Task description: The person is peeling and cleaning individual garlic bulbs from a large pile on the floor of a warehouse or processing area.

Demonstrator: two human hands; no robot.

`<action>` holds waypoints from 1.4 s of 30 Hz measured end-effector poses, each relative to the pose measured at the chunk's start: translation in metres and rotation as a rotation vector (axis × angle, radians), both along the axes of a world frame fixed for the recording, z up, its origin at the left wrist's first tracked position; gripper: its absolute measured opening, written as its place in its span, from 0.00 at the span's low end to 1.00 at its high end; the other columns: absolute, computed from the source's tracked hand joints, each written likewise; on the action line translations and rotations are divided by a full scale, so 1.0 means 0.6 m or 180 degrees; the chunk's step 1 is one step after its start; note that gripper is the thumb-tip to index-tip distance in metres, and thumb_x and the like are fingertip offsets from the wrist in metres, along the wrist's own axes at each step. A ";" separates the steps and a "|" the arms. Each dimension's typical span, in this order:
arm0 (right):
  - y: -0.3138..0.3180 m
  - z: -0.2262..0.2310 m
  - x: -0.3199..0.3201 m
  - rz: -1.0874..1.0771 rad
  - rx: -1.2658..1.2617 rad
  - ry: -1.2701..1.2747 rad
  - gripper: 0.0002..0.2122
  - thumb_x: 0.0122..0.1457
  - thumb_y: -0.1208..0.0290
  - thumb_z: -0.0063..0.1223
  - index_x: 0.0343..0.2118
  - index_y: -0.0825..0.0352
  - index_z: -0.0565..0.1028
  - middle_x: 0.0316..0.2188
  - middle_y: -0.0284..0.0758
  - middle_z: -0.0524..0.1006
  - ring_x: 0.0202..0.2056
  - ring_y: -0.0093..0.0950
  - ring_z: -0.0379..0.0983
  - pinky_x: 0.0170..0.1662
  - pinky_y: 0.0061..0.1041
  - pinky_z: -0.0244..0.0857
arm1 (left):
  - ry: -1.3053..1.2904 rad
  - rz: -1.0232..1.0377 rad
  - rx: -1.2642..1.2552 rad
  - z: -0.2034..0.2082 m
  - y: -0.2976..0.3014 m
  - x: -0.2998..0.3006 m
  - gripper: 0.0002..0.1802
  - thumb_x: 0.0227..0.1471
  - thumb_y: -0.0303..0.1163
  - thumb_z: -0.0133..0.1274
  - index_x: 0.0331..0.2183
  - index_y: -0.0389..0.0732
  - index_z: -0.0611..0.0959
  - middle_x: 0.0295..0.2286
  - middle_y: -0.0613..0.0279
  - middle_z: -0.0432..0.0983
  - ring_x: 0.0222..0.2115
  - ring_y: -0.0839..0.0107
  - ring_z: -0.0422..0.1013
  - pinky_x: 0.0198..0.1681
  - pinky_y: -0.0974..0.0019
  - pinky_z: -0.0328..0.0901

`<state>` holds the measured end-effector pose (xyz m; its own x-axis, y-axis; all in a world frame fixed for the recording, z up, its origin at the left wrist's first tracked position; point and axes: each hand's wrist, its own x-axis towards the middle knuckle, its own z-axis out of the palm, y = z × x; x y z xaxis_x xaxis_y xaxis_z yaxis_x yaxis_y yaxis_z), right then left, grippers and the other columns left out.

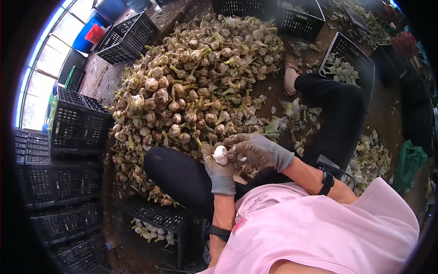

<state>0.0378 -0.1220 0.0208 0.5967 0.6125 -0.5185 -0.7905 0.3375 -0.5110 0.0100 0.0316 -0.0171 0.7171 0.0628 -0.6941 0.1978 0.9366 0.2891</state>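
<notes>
Garlic bulb point(221, 155), white and round, sits just below the middle of the frame, where we hold it in our left hand point(220, 172), the gloved fingers closed around it. Our right hand point(264, 151), gloved too, comes in from the right with its fingers bent close beside the bulb; we cannot tell whether they pinch anything. Beyond our hands, a broad pile of soil-stained bulbs point(182, 98) fills the upper middle of the frame, many with stems on. Our black trouser legs point(180, 176) spread to either side below and right of the pile, and our pink shirt point(315, 223) fills the lower right. Pale loose skins point(372, 160) lie on the ground at right, near a green plastic bag point(410, 164). At lower left, a black crate point(155, 214) shows white bulbs point(153, 232) through its open side. More black crates point(82, 123) stand stacked along the left, and a red bucket point(94, 34) shows at upper left.
</notes>
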 end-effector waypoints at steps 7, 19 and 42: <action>0.008 0.016 0.004 0.0281 -0.1276 -0.0952 0.15 0.48 0.83 0.53 0.42 0.73 0.73 0.30 0.31 0.75 0.29 0.18 0.71 0.32 0.17 0.67 | -0.1656 -0.0276 0.3654 0.031 -0.019 -0.008 0.17 0.59 0.35 0.37 0.23 0.36 0.72 0.26 0.61 0.72 0.26 0.73 0.67 0.34 0.69 0.63; 0.000 -0.105 -0.013 0.1470 -0.3284 -0.2173 0.15 0.47 0.72 0.52 0.40 0.66 0.75 0.38 0.45 0.76 0.40 0.45 0.73 0.43 0.35 0.66 | -0.0594 0.0417 -0.0326 -0.041 0.004 -0.009 0.09 0.52 0.39 0.50 0.24 0.46 0.78 0.24 0.63 0.78 0.26 0.66 0.74 0.28 0.64 0.71; 0.003 -0.001 0.012 0.0236 -0.0790 -0.0295 0.23 0.50 0.58 0.64 0.43 0.69 0.72 0.31 0.32 0.75 0.29 0.20 0.71 0.26 0.19 0.66 | -0.0236 0.0280 -0.0040 -0.047 0.011 -0.002 0.19 0.55 0.50 0.48 0.26 0.45 0.80 0.22 0.61 0.76 0.26 0.63 0.73 0.32 0.59 0.70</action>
<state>0.0452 -0.1204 0.0202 0.6067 0.5173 -0.6036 -0.7545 0.1358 -0.6420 0.0091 0.0385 -0.0455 0.7587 0.1193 -0.6404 0.0931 0.9531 0.2879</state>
